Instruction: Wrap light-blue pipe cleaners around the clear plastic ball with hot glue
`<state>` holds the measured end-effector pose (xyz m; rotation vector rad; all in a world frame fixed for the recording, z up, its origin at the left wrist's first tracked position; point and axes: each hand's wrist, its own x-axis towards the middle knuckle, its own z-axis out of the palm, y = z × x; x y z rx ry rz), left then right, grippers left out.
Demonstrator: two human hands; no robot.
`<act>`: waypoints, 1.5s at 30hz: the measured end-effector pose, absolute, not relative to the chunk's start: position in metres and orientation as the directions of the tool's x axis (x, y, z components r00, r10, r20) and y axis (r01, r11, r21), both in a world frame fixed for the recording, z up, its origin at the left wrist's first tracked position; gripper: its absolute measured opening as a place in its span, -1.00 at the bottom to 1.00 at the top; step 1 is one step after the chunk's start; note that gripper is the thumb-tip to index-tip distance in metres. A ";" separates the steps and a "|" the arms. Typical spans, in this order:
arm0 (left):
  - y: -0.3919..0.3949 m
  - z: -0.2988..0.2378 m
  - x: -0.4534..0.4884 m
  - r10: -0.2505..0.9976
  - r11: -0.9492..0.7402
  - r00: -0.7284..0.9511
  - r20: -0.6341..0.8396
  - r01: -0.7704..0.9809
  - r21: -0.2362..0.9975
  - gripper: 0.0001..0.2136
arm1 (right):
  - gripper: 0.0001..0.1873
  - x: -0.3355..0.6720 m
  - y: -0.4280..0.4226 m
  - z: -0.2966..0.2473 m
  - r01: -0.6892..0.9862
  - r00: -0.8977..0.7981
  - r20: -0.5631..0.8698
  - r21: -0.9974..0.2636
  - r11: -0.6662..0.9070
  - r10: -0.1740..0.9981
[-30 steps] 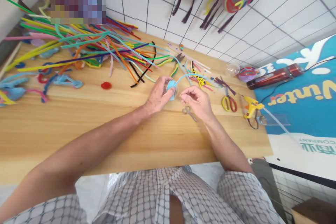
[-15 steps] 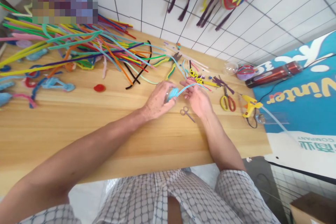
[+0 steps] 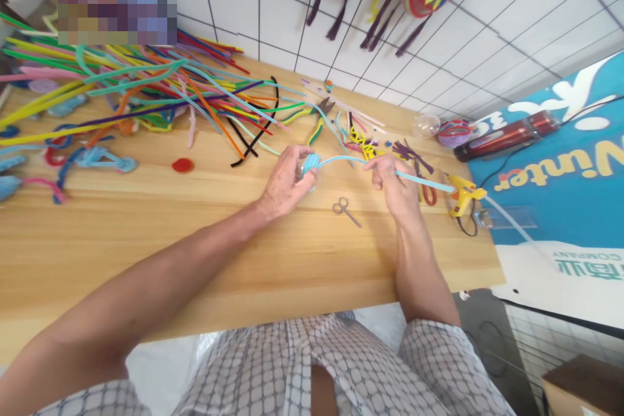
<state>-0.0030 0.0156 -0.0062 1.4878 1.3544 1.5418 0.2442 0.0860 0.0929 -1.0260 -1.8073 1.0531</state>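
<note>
L hand (image 3: 285, 183) was half-closed, fingers curled round the blue-wound piece (image 3: 311, 164), over mid-worktop (image 3: 205, 234), slightly twd. the far edge; contact w/ surface couldn't be confirmed. R hand (image 3: 396, 185) was closed on the blue strand (image 3: 341, 158), which ran from the piece, through the grip and out twd. the glue gun (image 3: 465, 195) nr. the right edge; strand/gun contact unclear. Hands stood apart, presumably so L anchored the piece while R controlled the strand. Small scissors (image 3: 344, 206) lay betw. hands and near edge, prob. for quick reach. Pipe-cleaner pile (image 3: 160, 71) occupied far-left corner, prob. as stock.
</note>
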 end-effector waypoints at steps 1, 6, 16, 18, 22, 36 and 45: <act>0.016 -0.007 -0.003 0.917 -0.297 -0.210 0.339 0.210 0.932 -0.68 | -0.53 0.245 0.084 0.095 0.215 -0.397 0.199 -0.929 0.302 0.896; 0.016 -0.005 -0.003 0.922 -0.295 -0.222 0.318 0.132 0.946 -0.67 | -0.41 0.242 0.072 0.107 -0.021 -0.668 0.005 -1.000 -0.012 0.744; 0.015 -0.002 -0.004 0.931 -0.272 -0.233 0.281 0.071 0.960 -0.67 | -0.52 0.227 0.068 0.108 -0.100 -0.544 -0.145 -0.967 -0.235 0.826; 0.015 -0.002 -0.003 0.936 -0.263 -0.233 0.264 0.038 0.964 -0.66 | -0.41 0.227 0.068 0.109 -0.065 -0.505 -0.147 -0.976 -0.208 0.850; 0.014 -0.001 -0.004 0.935 -0.261 -0.235 0.265 0.047 0.964 -0.67 | -0.52 0.223 0.064 0.104 0.157 -0.579 -0.299 -0.954 -0.255 0.758; 0.014 0.004 -0.005 0.938 -0.248 -0.228 0.261 0.087 0.965 -0.68 | -0.45 0.209 0.063 0.070 -0.040 -0.511 -0.140 -0.982 -0.186 0.848; 0.015 0.000 -0.003 0.931 -0.263 -0.235 0.279 0.096 0.960 -0.67 | -0.47 0.201 0.058 0.058 -0.005 -0.382 0.015 -1.000 0.014 0.924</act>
